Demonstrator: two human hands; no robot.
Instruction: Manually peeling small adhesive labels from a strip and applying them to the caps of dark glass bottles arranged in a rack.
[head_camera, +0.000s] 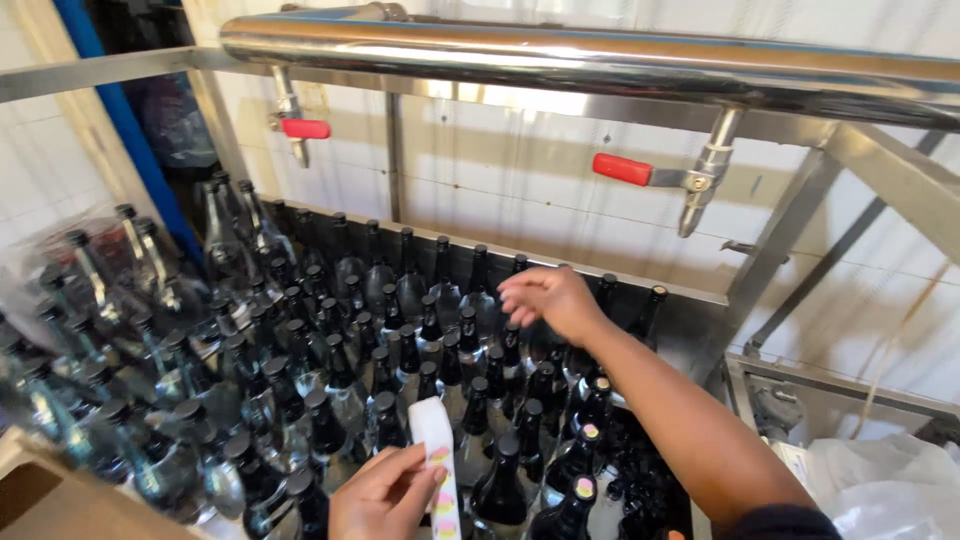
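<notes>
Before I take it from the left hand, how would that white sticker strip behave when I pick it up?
The sticker strip looks thin, so probably floppy and very light. The left hand pinches it low, yet it stands upright, suggesting some stiffness. Its round stickers may peel off if rubbed.

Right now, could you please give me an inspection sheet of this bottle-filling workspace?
Surface: steel trough under the taps, packed with upright bottles.
Job's things: dark capped glass bottles in close rows; a white backing strip of round coloured stickers; a few bottle caps at the right already carry a sticker.
Clutter: clear capped bottles bunched at left; white plastic bag at lower right; brown cardboard edge at lower left.
Hands: left hand holds the sticker strip; right hand reaches over the back rows, fingers spread above the caps.
Cables: nothing seen.
Surroundings: shiny steel pipe with two red-handled taps; white tiled wall.
</notes>
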